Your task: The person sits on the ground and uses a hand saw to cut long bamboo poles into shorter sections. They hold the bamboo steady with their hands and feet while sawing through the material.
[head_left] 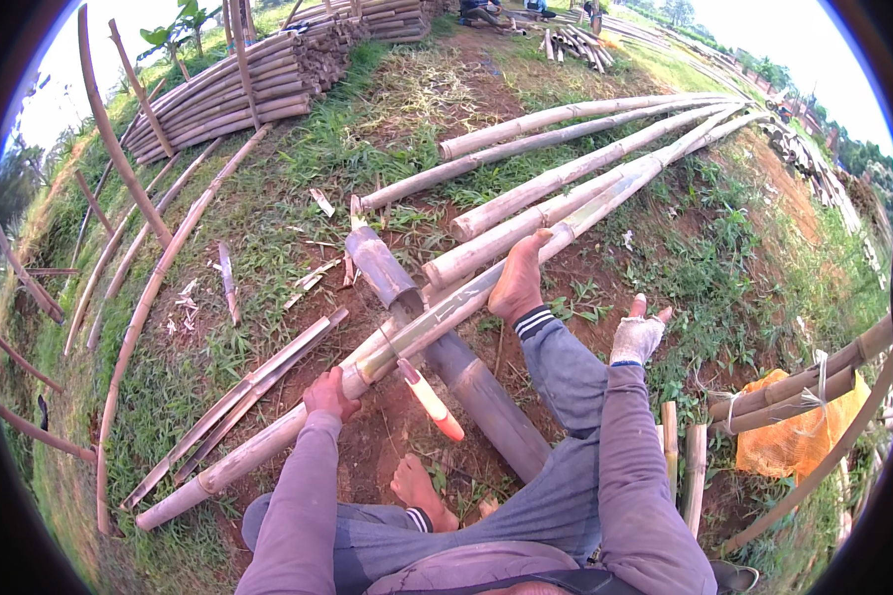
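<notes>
A long pale bamboo pole [238, 458] lies slantwise before me, resting across a thick dark bamboo log [486, 397]. My left hand [330, 394] is closed around the pole's near part. My bare foot [519, 281] presses on the same pole farther along. A knife with a pale handle [429, 399] and an orange-red end sits against the pole beside the left hand; its blade is mostly hidden, seemingly lodged in the bamboo. My right hand [640, 335], in a whitish wrap or fingerless glove, is raised at the right, fingers apart and holding nothing.
Split bamboo lengths [253, 392] lie to the left. More poles [566, 174] fan out ahead, near a stacked pile [233, 89]. At the right, an orange net bag [794, 436] hangs by tied bamboo poles [804, 382]. People [481, 12] sit far off.
</notes>
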### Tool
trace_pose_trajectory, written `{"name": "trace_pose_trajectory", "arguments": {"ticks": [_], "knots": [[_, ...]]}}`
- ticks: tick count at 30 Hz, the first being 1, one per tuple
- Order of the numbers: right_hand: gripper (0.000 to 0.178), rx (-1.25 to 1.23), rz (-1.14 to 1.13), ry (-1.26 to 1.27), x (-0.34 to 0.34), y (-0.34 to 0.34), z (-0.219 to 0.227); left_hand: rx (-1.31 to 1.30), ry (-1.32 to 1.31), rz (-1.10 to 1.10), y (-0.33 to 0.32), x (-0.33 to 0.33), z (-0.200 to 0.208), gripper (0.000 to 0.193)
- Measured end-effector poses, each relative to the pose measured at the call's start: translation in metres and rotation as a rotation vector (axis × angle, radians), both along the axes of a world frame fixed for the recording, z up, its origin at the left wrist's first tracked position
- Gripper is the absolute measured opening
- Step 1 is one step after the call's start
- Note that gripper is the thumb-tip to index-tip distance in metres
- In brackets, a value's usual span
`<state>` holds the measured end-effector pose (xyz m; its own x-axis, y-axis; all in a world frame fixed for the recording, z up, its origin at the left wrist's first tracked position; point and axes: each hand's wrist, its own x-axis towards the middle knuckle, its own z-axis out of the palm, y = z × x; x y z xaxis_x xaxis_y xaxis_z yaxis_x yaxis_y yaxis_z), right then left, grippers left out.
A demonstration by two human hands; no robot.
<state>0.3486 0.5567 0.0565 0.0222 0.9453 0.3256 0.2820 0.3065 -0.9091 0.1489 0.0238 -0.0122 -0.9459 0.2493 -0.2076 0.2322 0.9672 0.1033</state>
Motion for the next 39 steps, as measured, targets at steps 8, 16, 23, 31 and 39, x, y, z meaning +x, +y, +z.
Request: {"name": "trace_pose_trajectory", "arguments": {"ticks": [8,16,23,31,39], "knots": [[0.088,0.300,0.062,0.088,-0.005,-0.007,0.012,0.018,0.016,-0.008,0.002,-0.004,0.002,0.073],[0.070,0.291,0.697,0.094,-0.015,-0.107,0.044,-0.002,-0.028,-0.012,0.003,0.000,0.003,0.072],[0.070,0.286,1.316,-0.303,0.031,-0.272,0.011,0.014,-0.012,-0.005,-0.001,0.001,0.002,0.070],[0.045,0.138,1.239,-0.393,0.007,-0.298,-0.031,0.005,-0.002,0.002,-0.001,0.003,-0.002,0.070],[0.036,0.131,1.105,-0.338,-0.054,-0.326,0.019,-0.016,0.046,-0.020,0.004,0.001,-0.005,0.074]]}}
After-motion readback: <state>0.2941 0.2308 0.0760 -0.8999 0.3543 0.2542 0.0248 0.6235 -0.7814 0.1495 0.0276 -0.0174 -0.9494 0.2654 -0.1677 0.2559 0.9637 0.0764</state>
